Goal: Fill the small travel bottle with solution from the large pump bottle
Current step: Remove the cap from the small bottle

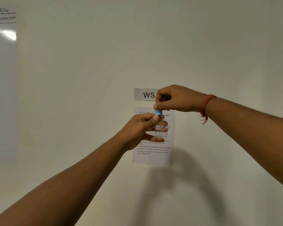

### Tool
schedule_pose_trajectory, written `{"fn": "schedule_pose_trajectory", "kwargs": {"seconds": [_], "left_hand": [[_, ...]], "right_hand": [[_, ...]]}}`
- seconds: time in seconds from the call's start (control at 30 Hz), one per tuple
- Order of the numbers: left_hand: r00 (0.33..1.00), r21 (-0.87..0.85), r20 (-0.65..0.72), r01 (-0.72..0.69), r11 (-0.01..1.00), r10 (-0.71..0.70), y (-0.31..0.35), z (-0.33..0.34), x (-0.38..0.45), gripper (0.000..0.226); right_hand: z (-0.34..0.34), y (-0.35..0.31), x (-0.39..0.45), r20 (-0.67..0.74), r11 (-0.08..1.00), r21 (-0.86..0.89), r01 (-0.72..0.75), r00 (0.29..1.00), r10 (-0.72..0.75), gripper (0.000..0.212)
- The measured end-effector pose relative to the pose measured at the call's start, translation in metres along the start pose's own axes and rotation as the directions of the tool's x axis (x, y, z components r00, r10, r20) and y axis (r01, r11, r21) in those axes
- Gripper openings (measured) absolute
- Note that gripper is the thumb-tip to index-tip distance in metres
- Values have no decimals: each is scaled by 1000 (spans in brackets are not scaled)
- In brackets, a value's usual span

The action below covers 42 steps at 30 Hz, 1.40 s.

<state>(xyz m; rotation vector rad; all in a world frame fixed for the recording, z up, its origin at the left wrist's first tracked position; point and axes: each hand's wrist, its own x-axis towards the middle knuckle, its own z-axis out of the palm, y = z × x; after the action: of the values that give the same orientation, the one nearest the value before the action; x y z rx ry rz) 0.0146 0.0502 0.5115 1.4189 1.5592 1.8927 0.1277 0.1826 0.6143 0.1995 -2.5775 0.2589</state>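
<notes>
I hold a small clear travel bottle (159,128) upright in front of a pale wall, at arm's length. It carries a white label reading "17B". My left hand (140,130) grips its body from the left, fingers wrapped behind it. My right hand (173,98) comes from above and pinches the blue cap (158,112) on the bottle's neck. The large pump bottle is not in view.
A printed task sheet (152,154) is stuck to the wall behind the bottle, with a "WS" sign (145,94) above it. A whiteboard (4,79) hangs at the far left. A red thread bracelet (205,106) circles my right wrist.
</notes>
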Motion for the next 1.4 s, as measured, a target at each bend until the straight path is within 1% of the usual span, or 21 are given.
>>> {"fn": "schedule_pose_trajectory", "kwargs": {"seconds": [0.17,0.3,0.4,0.47,0.6,0.8,0.87,0.97,1.1,1.17,1.4], "left_hand": [[1000,-10,16,12,1000,-12,1,1,-1,30],[1000,8,7,4,1000,-4,0,3,-1,27],[1000,12,7,0,1000,0,0,4,-1,26],[1000,9,13,2,1000,-2,1,5,-2,27],[1000,16,6,2,1000,-3,2,6,-2,29],[1000,26,17,3,1000,-3,3,8,-3,29],[1000,23,18,4,1000,-5,3,8,-4,28],[1000,28,15,0,1000,-1,4,9,-4,28],[1000,39,19,-8,999,7,6,10,-5,30],[1000,46,16,-10,999,9,6,10,-5,34],[1000,55,16,-3,998,3,5,10,-5,29]], "right_hand": [[0,2,-2,18,999,46,21,1000,-22,10],[1,5,-3,-9,996,79,30,1000,-29,13],[1,5,-3,-53,999,36,27,998,-25,22],[1,5,-4,-50,1000,14,17,999,-16,25],[2,2,-7,-29,1000,-3,22,999,-22,22],[0,1,-10,-14,999,9,33,999,-32,11],[-1,2,-11,-10,999,31,43,999,-43,13],[-2,1,-11,-42,997,53,50,998,-48,18],[-3,-2,-11,-81,1000,-8,28,996,-28,23],[-3,-3,-12,-72,999,-27,26,997,-28,21],[-3,-3,-12,-50,1000,-1,24,998,-24,9]]}}
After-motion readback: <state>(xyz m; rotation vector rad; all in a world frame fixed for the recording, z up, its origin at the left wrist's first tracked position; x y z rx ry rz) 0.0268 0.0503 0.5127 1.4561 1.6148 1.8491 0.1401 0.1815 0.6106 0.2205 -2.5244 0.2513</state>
